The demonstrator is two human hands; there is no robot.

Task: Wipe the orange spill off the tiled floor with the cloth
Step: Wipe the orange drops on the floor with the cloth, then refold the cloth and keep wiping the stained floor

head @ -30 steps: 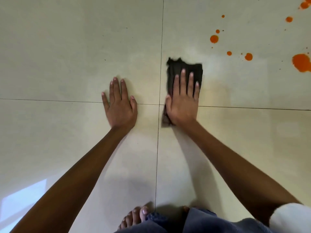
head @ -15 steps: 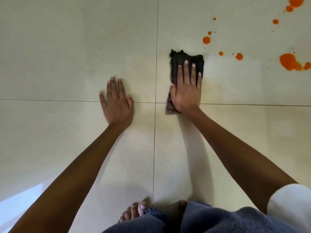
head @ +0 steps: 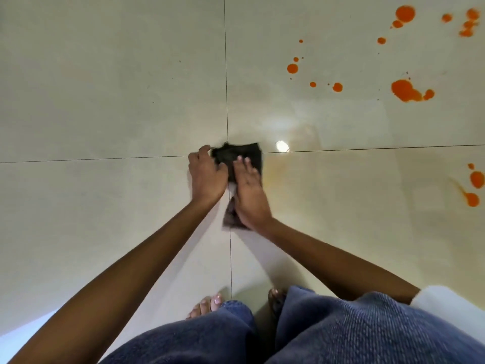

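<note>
progress: partway, I judge | cloth (head: 242,155) on tiled floor (head: 105,88), centre | left hand (head: 207,176) grip pinching its left edge | right hand (head: 249,191) flat, pressing it | orange spill (head: 405,90) unwiped, far right

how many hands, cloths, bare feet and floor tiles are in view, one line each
hands: 2, left hand and right hand
dark cloth: 1
bare feet: 2, left foot and right foot
floor tiles: 4
total: 9
</note>
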